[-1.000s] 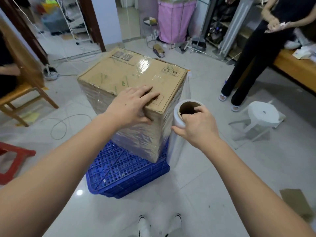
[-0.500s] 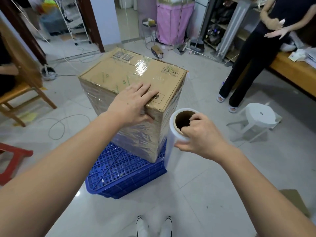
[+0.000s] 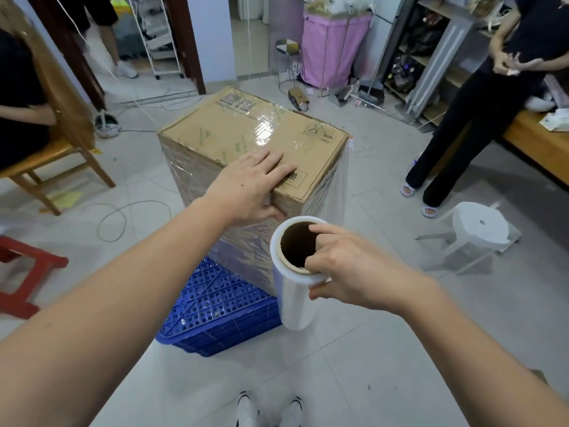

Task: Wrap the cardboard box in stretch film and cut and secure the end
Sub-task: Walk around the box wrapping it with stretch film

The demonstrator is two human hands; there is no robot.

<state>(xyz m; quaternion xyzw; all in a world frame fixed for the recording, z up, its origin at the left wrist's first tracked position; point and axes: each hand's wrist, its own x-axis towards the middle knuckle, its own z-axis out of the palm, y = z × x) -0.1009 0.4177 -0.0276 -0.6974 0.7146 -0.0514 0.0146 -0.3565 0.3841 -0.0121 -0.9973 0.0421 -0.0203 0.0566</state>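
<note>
evidently, we find the cardboard box [image 3: 246,140] on the blue crate [image 3: 215,306] already filmed round its sides. our left hand [image 3: 249,186] lies spread flat on its near top edge; our right hand [image 3: 345,269] pinches the film roll [image 3: 292,291] just near-right, film running to the far-right corner. cutting and securing remain, we judge.

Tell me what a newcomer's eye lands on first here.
The film-wrapped cardboard box in the middle, standing on a blue crate, with the left hand pressed flat on its near top edge. In front of it, the right hand grips the stretch film roll upright by its core.
</note>
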